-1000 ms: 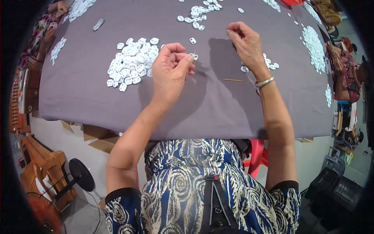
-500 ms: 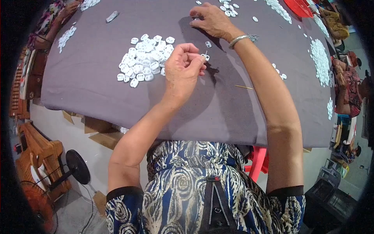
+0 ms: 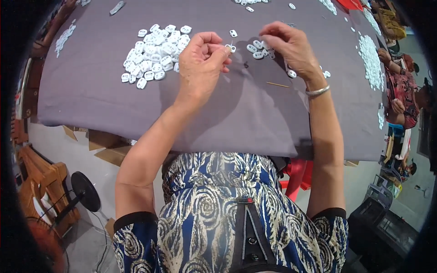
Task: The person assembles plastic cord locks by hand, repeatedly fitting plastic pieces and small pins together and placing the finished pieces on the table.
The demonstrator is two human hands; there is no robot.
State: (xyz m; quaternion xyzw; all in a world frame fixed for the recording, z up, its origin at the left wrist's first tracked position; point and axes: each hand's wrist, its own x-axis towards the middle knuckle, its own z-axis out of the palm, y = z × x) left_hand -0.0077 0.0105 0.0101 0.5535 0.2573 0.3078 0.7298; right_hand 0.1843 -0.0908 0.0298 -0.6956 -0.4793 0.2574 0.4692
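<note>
Since the earlier frame, the right hand (image 3: 291,48) has drawn back from the far scatter of pieces and now sits over the small cluster of white pieces (image 3: 258,49) near the table's middle, level with the left hand (image 3: 202,61). That left hand has kept its place beside the large pile of white pieces (image 3: 154,54).

Left hand: fingers curled, thumb and forefinger pinching a single small white piece (image 3: 231,47) just above the grey cloth (image 3: 91,91). This piece is oval, glossy and white; whether it has holes cannot be made out at this size.

Right hand: fingers bent and drawn together, tips down at the small cluster; whether they grip anything cannot be told. A silver bangle (image 3: 317,91) sits on that wrist.

One loose white piece (image 3: 233,33) lies just beyond the pinched one. A thin stick (image 3: 277,84) lies on the cloth near the right wrist.
</note>
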